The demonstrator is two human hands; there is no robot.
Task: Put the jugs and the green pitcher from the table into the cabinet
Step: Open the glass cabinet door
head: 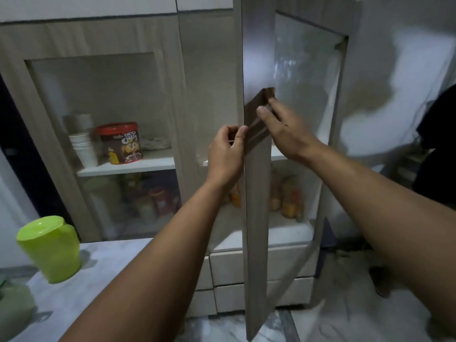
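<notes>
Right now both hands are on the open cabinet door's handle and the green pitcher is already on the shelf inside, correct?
Not quite. Left hand and right hand do grip the cabinet door's handle, but the head view shows the green pitcher on the table.

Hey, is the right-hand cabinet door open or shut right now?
Open. The right cabinet door stands swung out edge-on to the camera, with both the left hand and right hand at its handle.
</notes>
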